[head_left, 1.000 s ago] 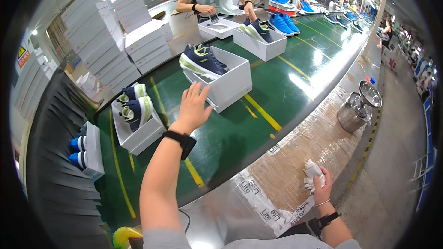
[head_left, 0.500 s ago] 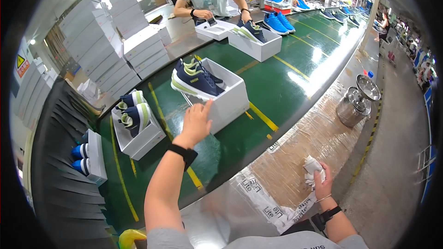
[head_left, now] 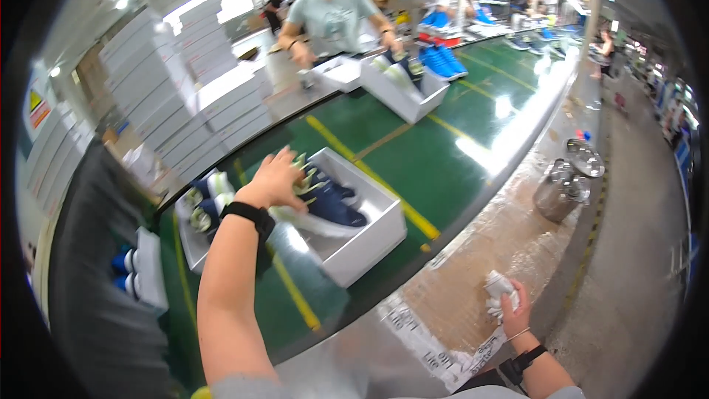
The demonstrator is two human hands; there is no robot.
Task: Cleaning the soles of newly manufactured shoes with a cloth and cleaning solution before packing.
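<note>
My left hand (head_left: 273, 181) reaches over the green belt with its fingers spread at the heel and collar of a navy sneaker (head_left: 330, 207) with lime laces. Part of the heel is hidden behind the hand, and whether the fingertips touch it I cannot tell. That sneaker and its mate sit in an open white shoebox (head_left: 369, 255), one leaning over the side. Low at the right, my right hand (head_left: 519, 314) is closed around a crumpled white cloth (head_left: 499, 288) above the film-covered ledge.
Left of my hand stands another shoebox (head_left: 193, 245) with navy sneakers, then one with blue shoes (head_left: 153, 273). Across the belt (head_left: 399, 151) a person (head_left: 332, 15) handles a tilted shoebox (head_left: 410, 103). A metal canister (head_left: 557, 192) stands on the ledge (head_left: 473, 251). White boxes (head_left: 140, 66) are stacked behind.
My left hand has moved left and up from the shoebox's side to the sneaker's heel. The box sits nearer to me. Across the belt, the person's box has tipped. My right hand keeps the cloth.
</note>
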